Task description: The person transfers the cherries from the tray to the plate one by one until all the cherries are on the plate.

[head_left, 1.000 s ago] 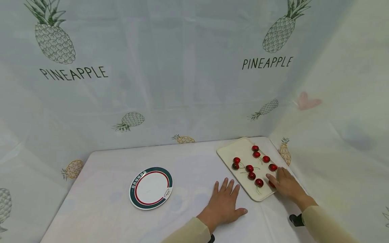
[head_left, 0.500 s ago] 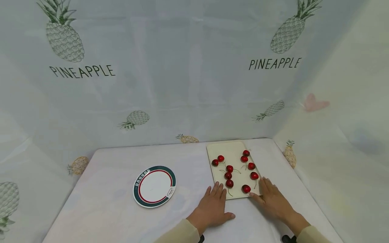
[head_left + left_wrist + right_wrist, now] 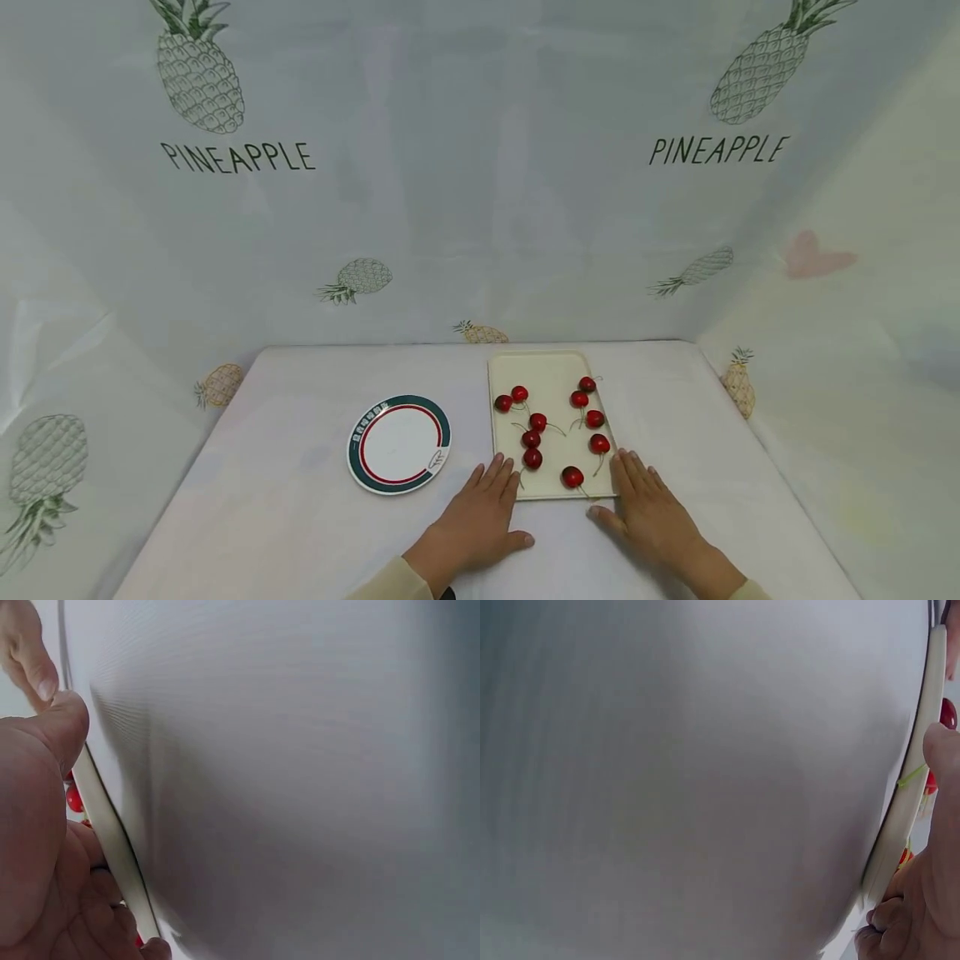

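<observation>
In the head view, a person's left hand [image 3: 476,518] lay palm down at the near left corner of a cream tray [image 3: 551,367], its grip released and its fingers extended so that the tips met the tray's edge. The right hand [image 3: 658,518] was placed likewise along the near end of the tray's right side, grip released, fingers straight against the edge and thumb spread out just beside the near rim. The tray lay flat on the pale surface [image 3: 285,500], right of its middle, one short side facing the person. Ten red cherries [image 3: 537,422] were scattered over it: five toward the left, four in a loose line along the right, and one by the near edge, several with thin green stems. Well apart from the tray's left side sat a round plate [image 3: 400,444] with a green border and a red ring. Behind stood a pale curtain [image 3: 465,183] printed with pineapples. In the left wrist view, the palm and fingers were beside the tray's pale edge, bits of red fruit showing past it. In the right wrist view, one green stem hung over the tray's edge, near the thumb.
</observation>
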`<state>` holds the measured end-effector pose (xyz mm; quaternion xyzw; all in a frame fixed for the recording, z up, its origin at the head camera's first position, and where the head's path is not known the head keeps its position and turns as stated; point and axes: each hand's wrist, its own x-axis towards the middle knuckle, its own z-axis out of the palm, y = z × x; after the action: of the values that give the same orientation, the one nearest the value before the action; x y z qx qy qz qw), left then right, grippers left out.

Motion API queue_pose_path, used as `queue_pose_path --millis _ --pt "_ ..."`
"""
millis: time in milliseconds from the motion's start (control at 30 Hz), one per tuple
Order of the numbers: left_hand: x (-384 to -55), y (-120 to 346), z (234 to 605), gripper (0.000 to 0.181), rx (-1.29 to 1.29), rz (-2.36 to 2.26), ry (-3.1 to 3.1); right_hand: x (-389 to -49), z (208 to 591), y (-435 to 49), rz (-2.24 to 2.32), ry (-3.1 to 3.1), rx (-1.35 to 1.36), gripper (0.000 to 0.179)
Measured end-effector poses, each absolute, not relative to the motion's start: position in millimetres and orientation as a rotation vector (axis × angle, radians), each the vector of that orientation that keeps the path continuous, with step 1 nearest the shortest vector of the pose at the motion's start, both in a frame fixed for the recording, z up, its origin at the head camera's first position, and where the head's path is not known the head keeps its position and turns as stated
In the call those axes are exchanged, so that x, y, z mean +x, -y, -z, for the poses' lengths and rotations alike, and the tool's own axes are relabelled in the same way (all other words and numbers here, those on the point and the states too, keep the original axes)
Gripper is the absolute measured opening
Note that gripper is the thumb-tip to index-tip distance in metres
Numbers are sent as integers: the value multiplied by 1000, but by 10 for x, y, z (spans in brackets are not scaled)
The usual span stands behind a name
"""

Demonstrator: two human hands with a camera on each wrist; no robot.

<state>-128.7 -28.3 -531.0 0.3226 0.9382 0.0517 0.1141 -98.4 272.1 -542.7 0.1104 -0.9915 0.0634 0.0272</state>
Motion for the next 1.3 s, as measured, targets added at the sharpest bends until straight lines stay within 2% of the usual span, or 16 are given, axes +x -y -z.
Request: queue_pose_path --millis 567,1300 --pt "-1113 767 5322 91 939 -194 -2746 -733 5431 -2337 -126 3043 385 96" --pt "-1099 948 5324 85 924 -200 -2720 -729 5451 -2190 -123 3091 351 95"
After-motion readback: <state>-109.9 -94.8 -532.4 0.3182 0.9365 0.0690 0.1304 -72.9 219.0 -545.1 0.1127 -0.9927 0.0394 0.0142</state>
